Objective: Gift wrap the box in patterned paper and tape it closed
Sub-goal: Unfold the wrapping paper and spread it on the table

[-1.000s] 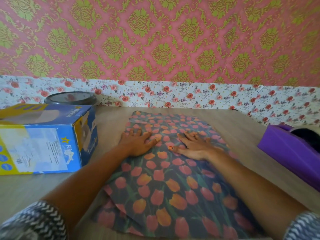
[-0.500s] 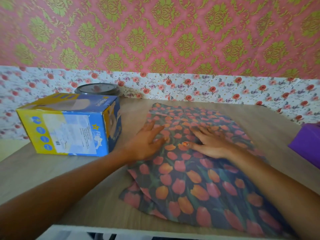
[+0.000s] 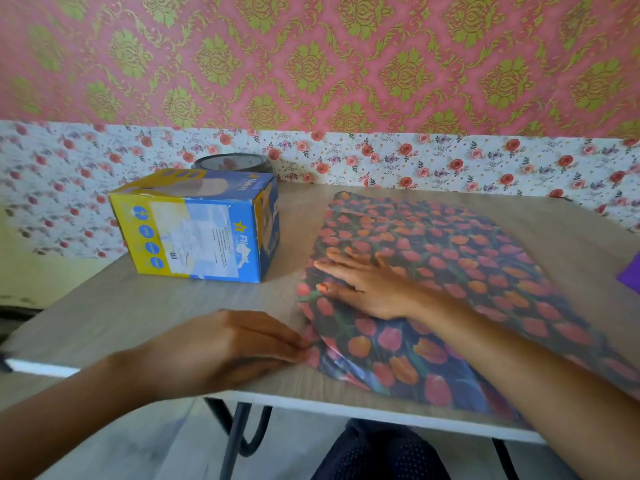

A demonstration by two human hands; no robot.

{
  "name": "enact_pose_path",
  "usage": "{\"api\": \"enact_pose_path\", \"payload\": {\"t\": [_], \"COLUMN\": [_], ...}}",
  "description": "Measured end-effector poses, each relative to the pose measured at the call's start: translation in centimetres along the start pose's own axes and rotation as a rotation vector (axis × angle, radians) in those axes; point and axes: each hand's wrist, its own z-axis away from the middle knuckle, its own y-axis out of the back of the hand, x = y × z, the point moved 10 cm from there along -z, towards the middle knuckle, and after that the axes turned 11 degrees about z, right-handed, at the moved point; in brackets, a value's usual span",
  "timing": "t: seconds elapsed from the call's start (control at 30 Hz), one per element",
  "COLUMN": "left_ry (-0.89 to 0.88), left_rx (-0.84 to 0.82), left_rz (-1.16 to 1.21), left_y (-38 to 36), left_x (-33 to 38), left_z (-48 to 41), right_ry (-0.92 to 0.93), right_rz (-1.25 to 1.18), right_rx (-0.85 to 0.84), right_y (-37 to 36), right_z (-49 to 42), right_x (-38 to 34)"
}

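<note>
A dark sheet of wrapping paper [image 3: 460, 258] printed with red and orange tulips lies spread on the wooden table [image 3: 145, 306], right of centre. My right hand [image 3: 367, 282] rests flat on its left part, fingers straight. My left hand [image 3: 228, 344] is at the paper's near left edge, and its fingertips pinch that edge. The blue and yellow cardboard box [image 3: 201, 226] stands bare on the table to the left of the paper, apart from both hands. A roll of tape [image 3: 232, 162] lies behind the box against the wall.
A purple object [image 3: 632, 271] shows at the right edge of the table. The table's near edge runs just below my left hand, with metal legs and the floor beneath. A floral-papered wall closes off the back.
My left hand has slid off the top of the paper toward me and now pinches its near left edge. The view has swung left. My right hand stays flat on the paper.
</note>
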Motion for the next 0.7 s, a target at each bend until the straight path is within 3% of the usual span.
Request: {"api": "enact_pose_path", "payload": {"t": [0.07,0.3,0.43,0.5,0.7], "left_ry": [-0.031,-0.401,-0.328,-0.325,-0.502], "left_rx": [-0.068,0.144,0.006,0.002,0.142], "left_rz": [-0.016,-0.152,0.109,0.116,-0.254], "left_y": [-0.6,3.3,3.2,3.3,3.2], "left_x": [0.7,8.0,6.7,6.3,8.2], "left_z": [-0.6,-1.3,-1.4,-1.1,-1.4], "right_ry": [-0.007,-0.017,-0.016,-0.013,-0.009], "right_rz": [0.027,0.034,0.024,0.019,0.024], "right_rx": [0.008,0.02,0.019,0.02,0.033], "right_y": [-0.3,-0.4,-0.4,-0.4,-0.3], "right_z": [0.0,-0.1,-0.1,-0.1,-0.1], "right_x": [0.0,0.1,0.2,0.1,0.1]}}
